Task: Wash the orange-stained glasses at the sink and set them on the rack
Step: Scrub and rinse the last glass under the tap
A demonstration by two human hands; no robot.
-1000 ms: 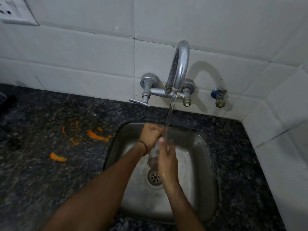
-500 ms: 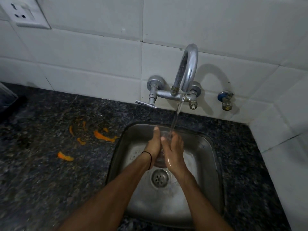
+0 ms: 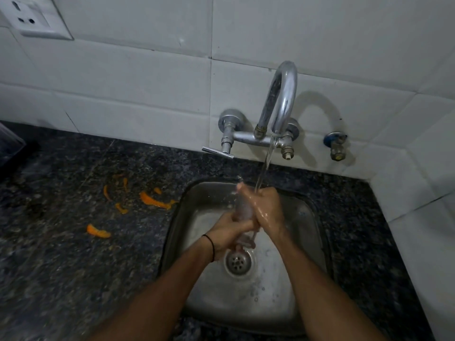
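Over the steel sink [image 3: 310, 230] I hold a clear glass [image 3: 242, 210] under the running stream from the chrome tap [image 3: 280, 99]. The glass is tilted, its base toward me near the drain [image 3: 237, 262]. My left hand [image 3: 229, 232] grips the lower part of the glass. Wet and shiny, my right hand [image 3: 267, 207] is wrapped round the upper part, right where the water lands. Most of the glass is hidden by my fingers. No rack is in view.
Several orange peel scraps [image 3: 154, 200] lie on the dark granite counter [image 3: 73, 254] left of the sink. A lever handle [image 3: 218, 152] sticks out under the tap. A clear container edge [image 3: 9, 146] shows at far left. White tiled walls close in behind and on the right.
Earlier my palms were pressed flat around the glass under the stream. Now both hands grip it, the left lower and the right higher, and the glass lies more lengthwise.
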